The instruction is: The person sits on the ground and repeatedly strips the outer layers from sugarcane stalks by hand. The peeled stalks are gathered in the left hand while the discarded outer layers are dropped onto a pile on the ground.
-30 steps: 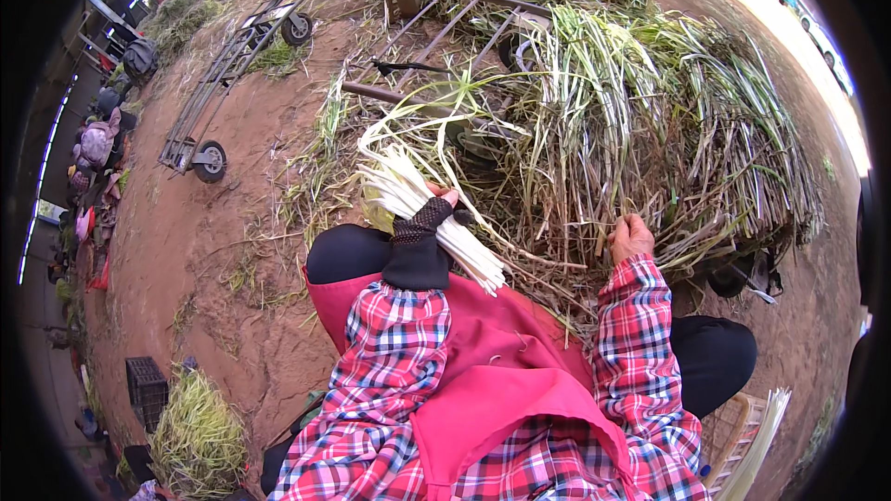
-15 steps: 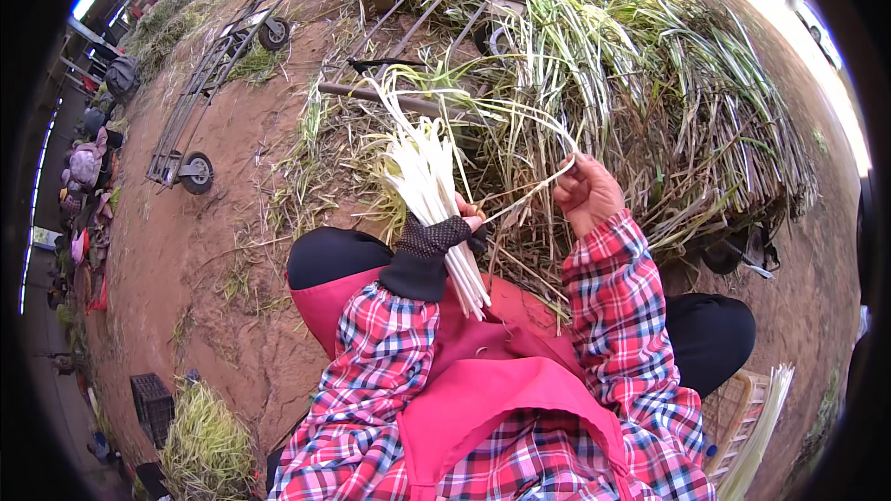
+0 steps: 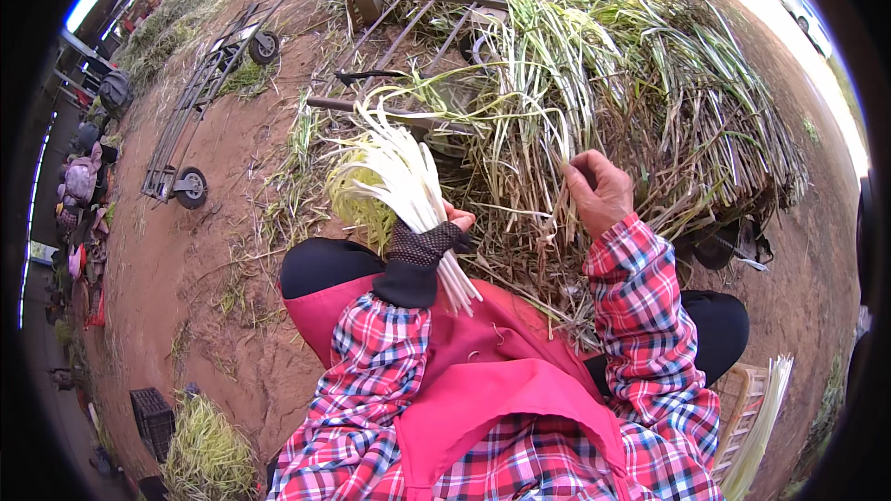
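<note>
My left hand (image 3: 436,234), in a black mesh fingerless glove, is closed round a bundle of long white stalks (image 3: 413,181). Their pale tops fan out up and to the left, and the cut lower ends poke out below my fist over the red apron (image 3: 510,325). To the right, my bare right hand (image 3: 603,190) pinches a thin, pale withered leaf (image 3: 559,209) between thumb and forefinger. That leaf hangs down in front of the heap, and its lower end blends into the stalks behind. The two hands are well apart.
A big heap of green leafy stalks (image 3: 650,102) lies over a metal cart (image 3: 408,37) ahead of me. Another wheeled cart (image 3: 200,111) stands far left. At lower right is a crate (image 3: 738,408) beside a white stalk bundle (image 3: 763,431); trimmings (image 3: 209,450) lie lower left.
My right hand has moved right and slightly down, and the strand no longer stretches across to the bundle. My left hand has shifted slightly left, with the stalks' tops leaning further left.
</note>
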`<state>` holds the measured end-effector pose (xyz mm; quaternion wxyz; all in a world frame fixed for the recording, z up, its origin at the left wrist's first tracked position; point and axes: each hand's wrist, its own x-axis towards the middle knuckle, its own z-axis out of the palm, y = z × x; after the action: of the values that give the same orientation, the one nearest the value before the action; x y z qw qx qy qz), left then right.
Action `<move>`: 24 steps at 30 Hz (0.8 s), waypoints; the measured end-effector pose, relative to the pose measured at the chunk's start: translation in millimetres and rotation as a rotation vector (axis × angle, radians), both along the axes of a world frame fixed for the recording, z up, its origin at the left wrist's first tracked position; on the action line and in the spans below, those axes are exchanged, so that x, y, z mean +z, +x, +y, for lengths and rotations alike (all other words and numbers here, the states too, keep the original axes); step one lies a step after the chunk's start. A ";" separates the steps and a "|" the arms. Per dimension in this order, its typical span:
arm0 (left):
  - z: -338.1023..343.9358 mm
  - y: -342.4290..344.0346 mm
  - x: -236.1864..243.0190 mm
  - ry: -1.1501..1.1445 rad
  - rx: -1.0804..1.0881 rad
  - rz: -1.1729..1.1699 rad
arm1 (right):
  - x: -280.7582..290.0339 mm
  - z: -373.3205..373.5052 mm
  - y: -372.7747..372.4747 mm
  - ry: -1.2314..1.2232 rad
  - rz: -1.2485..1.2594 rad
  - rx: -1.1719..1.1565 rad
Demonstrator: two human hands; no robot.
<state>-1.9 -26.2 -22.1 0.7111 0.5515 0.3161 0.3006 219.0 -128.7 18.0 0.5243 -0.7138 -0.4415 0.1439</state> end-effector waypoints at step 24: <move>-5.8 10.1 -24.2 -0.278 0.061 -0.380 | -31.1 3.0 -75.4 -0.275 0.419 0.485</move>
<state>8.3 -32.0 -46.3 0.8174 0.3722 0.2315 0.3738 143.5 -125.7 -13.1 0.4529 -0.6070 -0.4576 0.4658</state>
